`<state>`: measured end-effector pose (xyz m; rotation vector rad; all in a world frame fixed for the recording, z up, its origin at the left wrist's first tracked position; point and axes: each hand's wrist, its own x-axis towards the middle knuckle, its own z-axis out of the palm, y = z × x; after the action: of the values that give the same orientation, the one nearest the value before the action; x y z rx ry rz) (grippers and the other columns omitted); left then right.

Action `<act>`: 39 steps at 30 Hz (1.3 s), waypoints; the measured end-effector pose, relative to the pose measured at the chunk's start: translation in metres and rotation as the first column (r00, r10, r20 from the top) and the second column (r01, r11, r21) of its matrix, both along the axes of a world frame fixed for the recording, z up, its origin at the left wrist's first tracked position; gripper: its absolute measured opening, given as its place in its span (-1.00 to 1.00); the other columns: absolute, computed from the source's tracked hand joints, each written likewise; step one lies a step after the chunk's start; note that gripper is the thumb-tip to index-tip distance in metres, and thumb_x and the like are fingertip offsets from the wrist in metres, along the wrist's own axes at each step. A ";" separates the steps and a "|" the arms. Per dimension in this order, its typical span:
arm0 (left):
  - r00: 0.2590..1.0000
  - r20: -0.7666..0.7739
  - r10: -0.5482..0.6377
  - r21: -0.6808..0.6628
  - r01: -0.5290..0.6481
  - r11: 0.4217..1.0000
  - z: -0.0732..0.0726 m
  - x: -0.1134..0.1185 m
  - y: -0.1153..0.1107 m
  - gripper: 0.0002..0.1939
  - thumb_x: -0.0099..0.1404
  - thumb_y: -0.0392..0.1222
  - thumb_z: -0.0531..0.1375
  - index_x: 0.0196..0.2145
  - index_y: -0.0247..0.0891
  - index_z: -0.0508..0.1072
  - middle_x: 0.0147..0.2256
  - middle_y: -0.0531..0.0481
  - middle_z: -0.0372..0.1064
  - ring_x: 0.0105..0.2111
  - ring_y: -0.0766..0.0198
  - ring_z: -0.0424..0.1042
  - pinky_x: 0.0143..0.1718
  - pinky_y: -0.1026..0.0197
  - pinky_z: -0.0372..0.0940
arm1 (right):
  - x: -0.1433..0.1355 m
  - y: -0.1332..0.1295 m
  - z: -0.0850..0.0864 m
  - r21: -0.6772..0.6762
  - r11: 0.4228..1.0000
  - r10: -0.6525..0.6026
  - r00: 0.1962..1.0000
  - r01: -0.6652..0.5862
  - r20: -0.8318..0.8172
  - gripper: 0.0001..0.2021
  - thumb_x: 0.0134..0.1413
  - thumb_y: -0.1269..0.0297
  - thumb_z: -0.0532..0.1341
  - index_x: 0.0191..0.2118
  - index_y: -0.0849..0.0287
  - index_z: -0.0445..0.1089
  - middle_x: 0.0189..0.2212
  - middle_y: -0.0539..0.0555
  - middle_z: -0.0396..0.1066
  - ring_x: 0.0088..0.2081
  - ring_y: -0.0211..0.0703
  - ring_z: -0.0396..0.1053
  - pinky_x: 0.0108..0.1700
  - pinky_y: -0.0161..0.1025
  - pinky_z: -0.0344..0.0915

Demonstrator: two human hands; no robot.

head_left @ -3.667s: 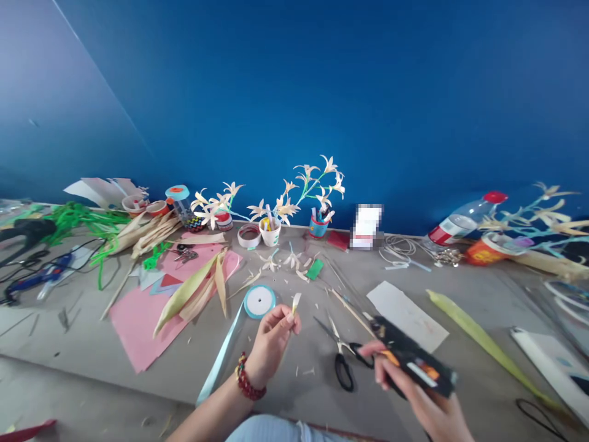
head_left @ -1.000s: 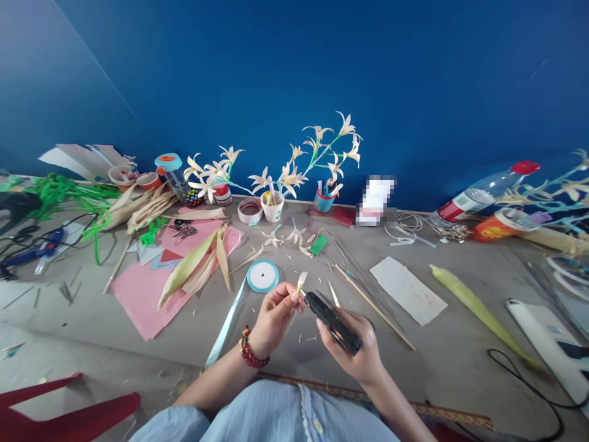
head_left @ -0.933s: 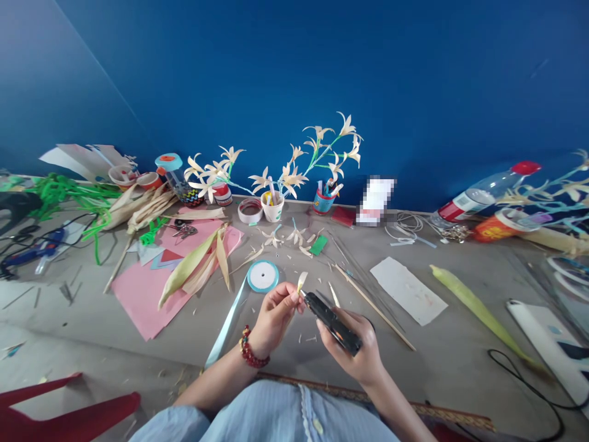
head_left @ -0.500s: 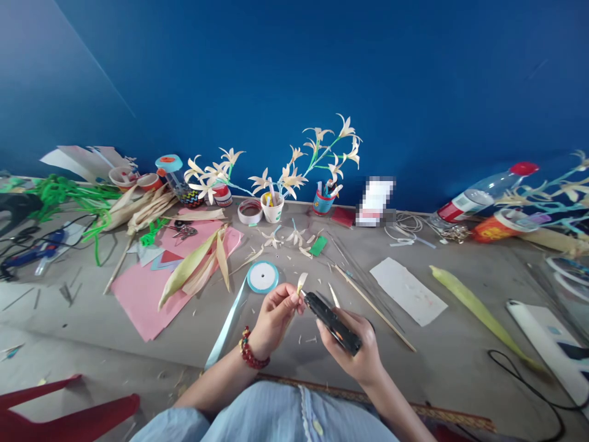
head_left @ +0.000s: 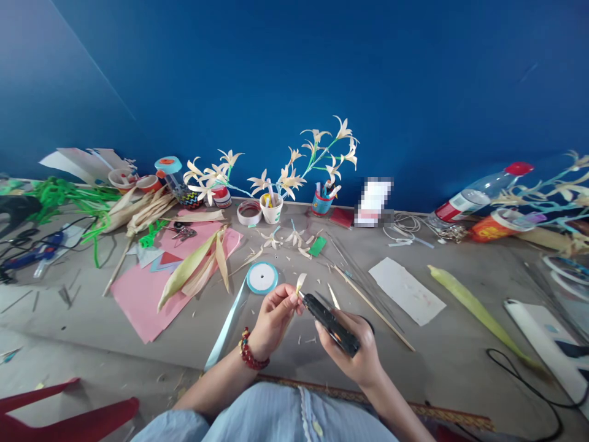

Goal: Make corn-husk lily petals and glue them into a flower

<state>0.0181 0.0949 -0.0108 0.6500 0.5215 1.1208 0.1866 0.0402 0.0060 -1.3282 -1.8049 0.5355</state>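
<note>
My left hand (head_left: 276, 313), with a red bead bracelet on its wrist, pinches a small pale corn-husk petal (head_left: 300, 282) upright between thumb and fingertips. My right hand (head_left: 354, 350) is wrapped round a black glue gun (head_left: 330, 324). Its metal nozzle points up and left and meets the base of the petal at my left fingertips; whether glue is coming out is too small to tell. Just behind the left hand lies a spool of light blue ribbon (head_left: 262, 277), its loose end running toward the table's front edge. A cut husk sliver (head_left: 334, 296) lies behind the glue gun.
Husk flowers (head_left: 292, 178) stand in a paper cup (head_left: 271, 212) at the back. Pink paper (head_left: 151, 301) and corn husks (head_left: 184, 273) lie left. A wooden stick (head_left: 375, 310), white card (head_left: 407, 291), green husk (head_left: 473, 307) and black cord (head_left: 519, 380) lie right.
Both hands hold nearly the same pose, with the nozzle still at the base of the petal. The view has shifted very slightly.
</note>
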 end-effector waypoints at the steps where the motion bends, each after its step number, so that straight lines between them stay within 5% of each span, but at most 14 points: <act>1: 1.000 0.001 -0.001 0.001 0.001 1.000 0.000 0.000 0.000 -0.82 0.29 -0.17 0.32 -0.42 -0.31 0.49 -0.49 0.05 0.37 -0.46 0.37 0.27 -0.33 0.30 0.13 | 0.000 0.000 0.000 -0.005 1.000 -0.003 1.000 0.003 -0.004 -0.74 0.14 0.40 0.22 -0.49 0.08 0.14 -0.63 -0.12 0.15 -0.62 -0.28 0.18 -0.49 -0.31 0.10; 39: 0.998 -0.054 0.011 0.008 -0.011 1.000 0.005 0.001 0.000 -0.74 0.24 -0.07 0.34 -0.47 -0.29 0.45 -0.52 0.06 0.33 -0.47 0.34 0.24 -0.32 0.25 0.13 | 0.000 0.000 0.004 -0.010 0.999 -0.037 0.999 0.037 -0.022 -0.72 0.15 0.37 0.20 -0.52 0.08 0.13 -0.65 -0.12 0.12 -0.64 -0.30 0.12 -0.53 -0.32 0.09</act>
<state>0.0195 0.0946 -0.0058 0.6862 0.5678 1.1185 0.1864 0.0403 0.0102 -1.3544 -1.7585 0.5374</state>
